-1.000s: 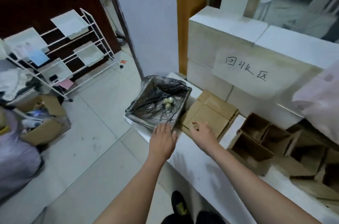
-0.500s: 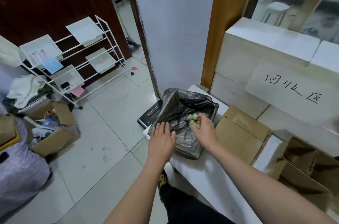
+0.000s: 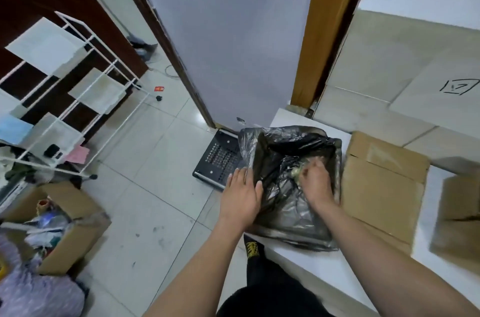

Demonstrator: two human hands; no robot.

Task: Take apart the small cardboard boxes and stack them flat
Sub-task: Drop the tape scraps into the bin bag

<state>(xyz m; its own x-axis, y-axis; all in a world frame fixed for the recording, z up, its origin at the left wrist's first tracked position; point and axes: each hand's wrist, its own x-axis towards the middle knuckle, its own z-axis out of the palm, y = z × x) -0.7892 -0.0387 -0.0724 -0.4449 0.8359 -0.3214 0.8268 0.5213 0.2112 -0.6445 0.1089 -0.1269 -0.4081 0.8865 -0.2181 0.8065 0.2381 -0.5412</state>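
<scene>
Far left: white wire rack (image 3: 78, 98), open carton of clutter (image 3: 65, 226) on floor. Left hand (image 3: 240, 197) flat, fingers straight, on bag-lined bin (image 3: 291, 187) rim. Right hand (image 3: 315, 183) inside bin, fingers curled on pale scrap (image 3: 297, 172). Flattened cardboard boxes (image 3: 381, 192) just right of bin on white ledge (image 3: 311, 270).

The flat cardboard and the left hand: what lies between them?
In the head view, the bag-lined bin sits between the left hand and the flat cardboard, with the right hand reaching into it.
</scene>
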